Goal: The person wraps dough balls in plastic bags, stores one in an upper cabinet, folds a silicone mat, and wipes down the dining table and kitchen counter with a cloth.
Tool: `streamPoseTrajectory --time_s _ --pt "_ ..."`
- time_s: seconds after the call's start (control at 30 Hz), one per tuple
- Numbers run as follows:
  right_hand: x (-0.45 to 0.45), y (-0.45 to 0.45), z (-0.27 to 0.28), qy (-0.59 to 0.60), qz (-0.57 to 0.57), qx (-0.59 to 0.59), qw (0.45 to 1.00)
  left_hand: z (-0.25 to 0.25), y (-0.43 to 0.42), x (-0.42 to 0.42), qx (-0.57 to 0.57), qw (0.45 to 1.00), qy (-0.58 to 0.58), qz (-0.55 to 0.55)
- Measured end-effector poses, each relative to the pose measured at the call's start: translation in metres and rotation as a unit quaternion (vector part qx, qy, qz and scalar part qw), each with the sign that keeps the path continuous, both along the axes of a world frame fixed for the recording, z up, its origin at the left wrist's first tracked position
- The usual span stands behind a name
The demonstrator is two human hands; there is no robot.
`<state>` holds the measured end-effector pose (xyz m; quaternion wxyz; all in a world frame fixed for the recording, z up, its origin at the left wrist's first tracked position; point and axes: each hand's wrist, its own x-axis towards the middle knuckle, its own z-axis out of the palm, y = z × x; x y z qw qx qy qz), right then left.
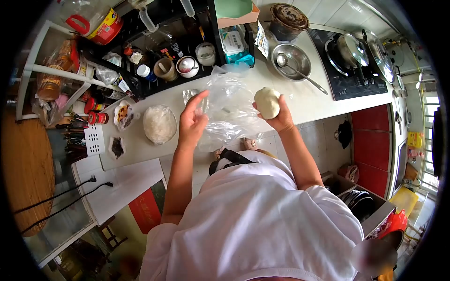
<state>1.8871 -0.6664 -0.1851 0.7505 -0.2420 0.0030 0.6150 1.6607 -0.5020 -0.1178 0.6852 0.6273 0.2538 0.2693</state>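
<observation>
A pale, rounded ball of dough (267,102) is held up in my right hand (281,117), its fingers wrapped round the lower right side. My left hand (192,122) is raised with thumb and forefinger apart and holds nothing visible; it is beside the left edge of a clear plastic bag (229,103). The bag lies crumpled on the white counter between my hands and hangs over the front edge. A plastic-wrapped whitish bundle (160,124) sits on the counter left of my left hand.
A steel bowl (290,62) with a ladle (307,79) lies beyond my right hand, near the black stove (344,70) with pots. Jars and cups stand on a black rack (173,82) at the back. Red-lidded jars (97,117) stand at the left.
</observation>
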Motion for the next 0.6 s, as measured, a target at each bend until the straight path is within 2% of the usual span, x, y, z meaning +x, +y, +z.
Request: streamPoseTrajectory --time_s 0.03,0.07,0.1,0.13,0.2,0.23,0.27,0.3,0.37,0.4,0.43,0.47,0.5,0.53,0.57,0.6 --pt "-0.003 0.0 0.0 -0.094 0.023 -0.028 0.995 0.0 -0.003 0.001 -0.005 1.0 -0.007 -0.015" --pt "-0.006 0.001 0.001 -0.095 0.022 -0.028 0.995 0.001 -0.007 0.004 -0.004 1.0 -0.007 -0.016" --pt "-0.014 0.006 0.013 -0.237 0.086 -0.054 0.966 0.003 -0.012 0.007 0.011 0.999 -0.008 -0.03" --pt "-0.022 0.01 0.02 -0.373 0.146 -0.081 0.913 0.007 -0.018 0.011 0.026 0.999 -0.009 -0.045" --pt "-0.039 0.019 0.022 -0.439 0.25 -0.099 0.857 0.014 -0.031 0.017 0.045 0.996 -0.008 -0.071" --pt "-0.048 0.023 0.035 -0.484 0.268 -0.116 0.825 0.015 -0.039 0.021 0.081 0.99 -0.013 -0.117" --pt "-0.055 0.026 -0.001 -0.562 0.218 -0.082 0.793 0.016 -0.047 0.024 0.118 0.98 -0.017 -0.162" --pt "-0.056 0.039 -0.01 -0.655 0.167 0.041 0.736 0.019 -0.058 0.026 0.132 0.973 -0.016 -0.187" --pt "-0.059 0.052 -0.008 -0.724 0.112 0.169 0.659 0.021 -0.077 0.033 0.16 0.96 -0.035 -0.227" --pt "-0.062 0.054 0.004 -0.576 0.187 0.072 0.792 0.024 -0.084 0.034 0.112 0.959 -0.029 -0.259" --pt "-0.064 0.055 0.011 -0.4 0.252 -0.03 0.881 0.027 -0.091 0.035 0.063 0.956 -0.021 -0.286" --pt "-0.057 0.063 -0.01 -0.6 0.177 0.076 0.776 0.027 -0.094 0.037 0.066 0.951 -0.028 -0.302" --pt "-0.055 0.072 -0.01 -0.767 0.04 0.13 0.627 0.027 -0.097 0.039 0.069 0.945 -0.036 -0.317" --pt "-0.051 0.075 -0.009 -0.605 0.073 0.123 0.784 0.027 -0.1 0.038 0.043 0.942 -0.034 -0.33" --pt "-0.046 0.078 -0.008 -0.412 0.103 0.109 0.899 0.025 -0.1 0.038 0.046 0.943 -0.036 -0.328" --pt "-0.045 0.082 0.003 -0.198 0.13 0.089 0.968 0.023 -0.1 0.037 0.018 0.939 -0.043 -0.34"
